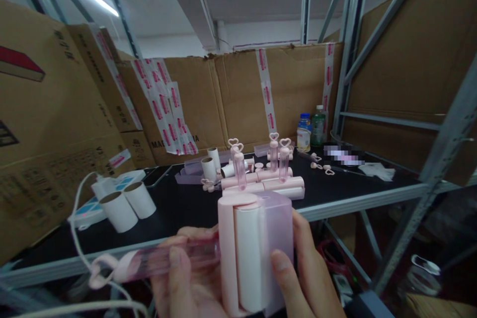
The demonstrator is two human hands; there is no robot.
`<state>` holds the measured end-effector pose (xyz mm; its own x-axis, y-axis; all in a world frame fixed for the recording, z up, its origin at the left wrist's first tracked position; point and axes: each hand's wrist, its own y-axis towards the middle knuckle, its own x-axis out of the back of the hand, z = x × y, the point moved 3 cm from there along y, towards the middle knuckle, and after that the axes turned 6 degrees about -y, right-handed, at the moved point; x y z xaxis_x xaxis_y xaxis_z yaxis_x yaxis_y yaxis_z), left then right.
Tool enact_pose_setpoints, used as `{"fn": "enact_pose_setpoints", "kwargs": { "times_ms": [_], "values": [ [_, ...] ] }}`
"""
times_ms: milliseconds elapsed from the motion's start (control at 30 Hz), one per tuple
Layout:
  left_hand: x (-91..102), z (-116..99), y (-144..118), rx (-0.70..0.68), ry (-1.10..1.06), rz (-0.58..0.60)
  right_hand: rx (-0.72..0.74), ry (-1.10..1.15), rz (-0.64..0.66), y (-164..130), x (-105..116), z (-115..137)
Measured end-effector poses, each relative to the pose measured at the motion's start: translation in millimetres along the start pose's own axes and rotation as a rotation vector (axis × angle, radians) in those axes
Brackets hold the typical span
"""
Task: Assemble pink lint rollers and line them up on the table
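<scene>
The pink lint roller point(253, 253), held low before the table edge point(357, 203), is clasped by the right hand point(309, 273) while its handle point(156, 263) is pinched by the left hand point(186, 283), and is best kept square as the parts are pressed home.

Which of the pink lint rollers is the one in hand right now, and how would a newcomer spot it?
Start at the black worktable walled in by cardboard boxes, then drop to its front edge. There the left hand and right hand hold a pink lint roller with a white paper roll. Unlike the rollers standing upright on the table, it lies sideways, its translucent heart-tipped handle pointing left.
</scene>
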<state>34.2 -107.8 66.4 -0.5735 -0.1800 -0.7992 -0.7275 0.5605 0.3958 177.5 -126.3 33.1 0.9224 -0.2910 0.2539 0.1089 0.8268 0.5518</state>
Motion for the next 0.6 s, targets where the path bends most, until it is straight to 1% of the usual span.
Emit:
{"fn": "enact_pose_setpoints", "kwargs": {
  "times_ms": [67, 133, 233, 367, 467, 533, 600],
  "values": [
    [-0.2, 0, 0, -0.007, 0.005, 0.003, 0.030, -0.002, 0.004, 1, 0, 0],
    [-1.4, 3, -2, 0.023, 0.008, 0.021, 0.047, -0.019, 0.011, 2, -1, 0],
    [-4.6, 9, -11, 0.073, 0.029, 0.083, 0.024, -0.064, 0.005, -1, -6, -5],
    [-7.0, 14, -18, 0.088, 0.069, 0.141, -0.014, -0.068, -0.015, -4, -15, -14],
    [-6.6, 20, -8, 0.164, 0.134, 0.211, -0.036, 0.030, 0.001, -1, -20, -22],
    [-4.4, 26, 4, 0.235, 0.211, 0.255, -0.038, 0.148, 0.017, 4, -24, -26],
    [-0.8, 32, 17, 0.292, 0.299, 0.284, -0.037, 0.277, 0.000, 9, -27, -28]
  ]
}}
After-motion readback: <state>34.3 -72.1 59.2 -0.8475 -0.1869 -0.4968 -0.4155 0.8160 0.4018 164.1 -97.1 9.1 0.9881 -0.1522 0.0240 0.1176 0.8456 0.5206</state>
